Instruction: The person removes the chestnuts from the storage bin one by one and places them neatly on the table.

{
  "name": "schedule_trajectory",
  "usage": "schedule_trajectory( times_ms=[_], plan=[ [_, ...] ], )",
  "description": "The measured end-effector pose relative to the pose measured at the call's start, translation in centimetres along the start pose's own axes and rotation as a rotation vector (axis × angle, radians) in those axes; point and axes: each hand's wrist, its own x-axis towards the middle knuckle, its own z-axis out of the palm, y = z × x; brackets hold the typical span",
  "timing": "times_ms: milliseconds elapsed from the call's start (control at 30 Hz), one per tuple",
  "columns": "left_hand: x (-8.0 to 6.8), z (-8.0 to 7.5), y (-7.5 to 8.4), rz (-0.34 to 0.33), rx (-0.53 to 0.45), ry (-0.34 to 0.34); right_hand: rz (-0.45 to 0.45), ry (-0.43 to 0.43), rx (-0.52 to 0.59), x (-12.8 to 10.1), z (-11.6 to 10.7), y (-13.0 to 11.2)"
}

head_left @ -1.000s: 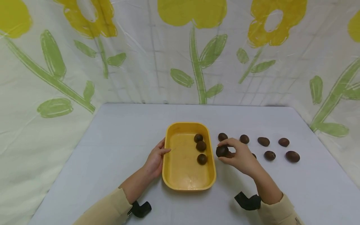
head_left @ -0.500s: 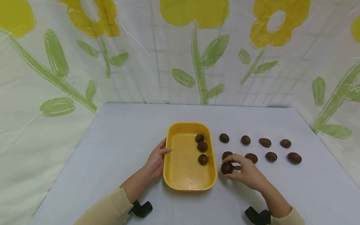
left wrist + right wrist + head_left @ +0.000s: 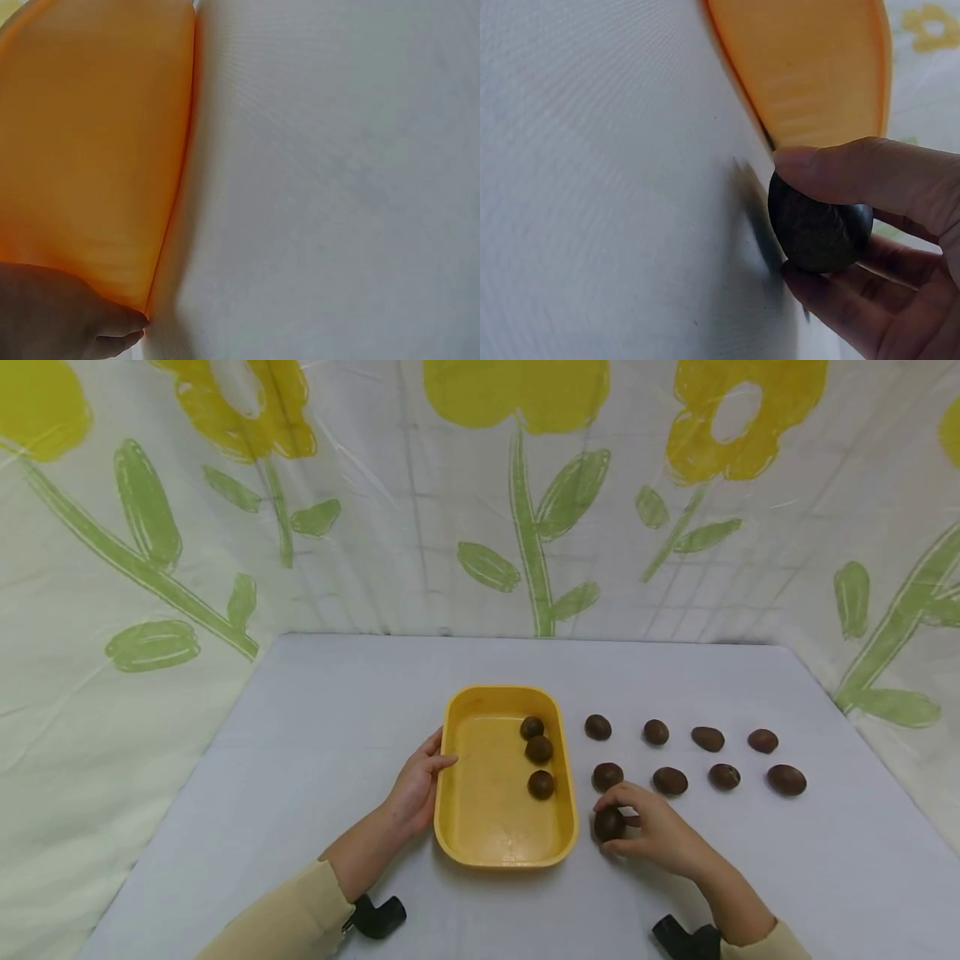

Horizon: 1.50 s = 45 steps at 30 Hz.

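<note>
Pinching a dark brown nut [image 3: 609,824] between thumb and fingers, the right hand [image 3: 654,835] holds it low on the tabletop [image 3: 315,752], just beside the yellow tray's [image 3: 450,827] near right corner.

Across the tray, the left hand [image 3: 414,789] rests against its left wall, thumb hooked over the rim and fingers curled around the side. Three nuts [image 3: 537,749] lie inside along the tray's right wall. Eight more nuts [image 3: 708,739] sit in two rows on the tabletop toward its right edge, apart from the hand.
</note>
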Motion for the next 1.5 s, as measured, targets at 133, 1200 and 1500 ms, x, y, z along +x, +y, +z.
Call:
schedule_trajectory(
  times_ms=[133, 1200, 1500],
  plan=[
    [0.0, 0.0, 0.0, 0.007, 0.006, -0.009, -0.017, -0.007, -0.042, -0.1, -0.1, 0.0],
    [-0.1, -0.1, -0.1, 0.005, -0.015, -0.02, -0.087, 0.068, -0.076, 0.8, -2.9, -1.5],
    [-0.1, -0.1, -0.1, -0.003, -0.007, -0.012, -0.137, 0.063, -0.098, 4.8, -4.4, -5.2]
  ],
)
